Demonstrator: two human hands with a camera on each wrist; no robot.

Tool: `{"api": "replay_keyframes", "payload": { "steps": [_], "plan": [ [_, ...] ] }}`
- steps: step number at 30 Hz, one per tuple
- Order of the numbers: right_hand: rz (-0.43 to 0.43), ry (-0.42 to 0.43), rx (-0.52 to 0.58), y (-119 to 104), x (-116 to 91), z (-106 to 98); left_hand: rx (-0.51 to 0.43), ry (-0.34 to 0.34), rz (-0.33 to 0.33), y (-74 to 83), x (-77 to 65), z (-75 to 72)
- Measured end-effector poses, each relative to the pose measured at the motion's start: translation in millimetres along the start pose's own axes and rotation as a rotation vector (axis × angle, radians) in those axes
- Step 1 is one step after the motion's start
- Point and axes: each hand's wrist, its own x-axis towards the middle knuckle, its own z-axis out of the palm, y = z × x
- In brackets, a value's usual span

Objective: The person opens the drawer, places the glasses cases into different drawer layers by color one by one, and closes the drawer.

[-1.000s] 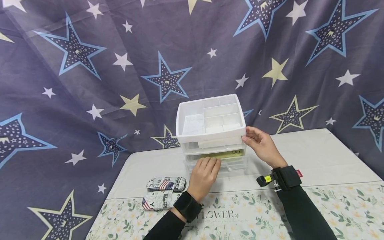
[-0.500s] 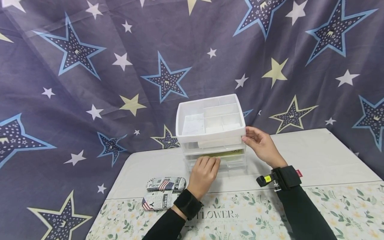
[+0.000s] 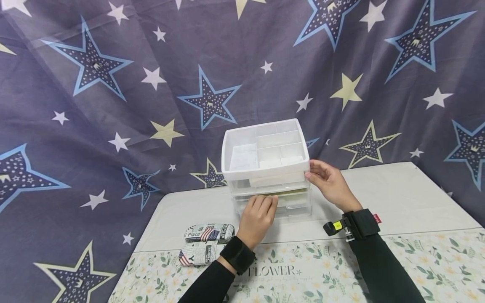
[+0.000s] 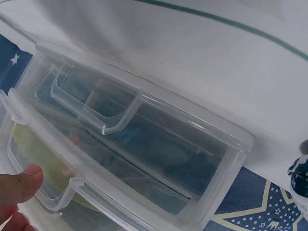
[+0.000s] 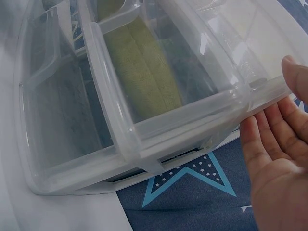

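Near back edge of desk (image 3: 386, 189): left hand (image 3: 254, 221) grips drawer (image 3: 293, 199), fingers curled; right hand (image 3: 333, 189) pinches cabinet (image 3: 265, 173) corner. Likely closing drawer; next calls for level push.

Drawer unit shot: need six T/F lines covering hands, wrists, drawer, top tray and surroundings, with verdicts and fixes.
1. The left hand holds the front of a clear drawer. True.
2. The right hand touches the right side of the drawer unit. True.
3. The drawer unit's top is one undivided tray. False: dividers split it into compartments.
4. A yellow-green item shows through the clear drawer. True.
5. Both wrists are bare. False: each wears a black band.
6. Nothing lies beside the drawer unit. False: newspaper-print items lie to its left.
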Motion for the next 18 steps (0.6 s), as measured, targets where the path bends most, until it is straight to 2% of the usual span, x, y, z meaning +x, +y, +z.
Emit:
{"api": "replay_keyframes", "payload": {
  "steps": [10,18],
  "plan": [
    [0.026,-0.002,-0.009,-1.3,-0.7,0.8,-0.004,-0.065,0.002,-2.5,-0.7,5.2],
    [0.025,0.003,-0.018,0.6,-0.7,0.0,0.004,-0.083,0.005,-4.2,-0.2,7.4]
  ]
}}
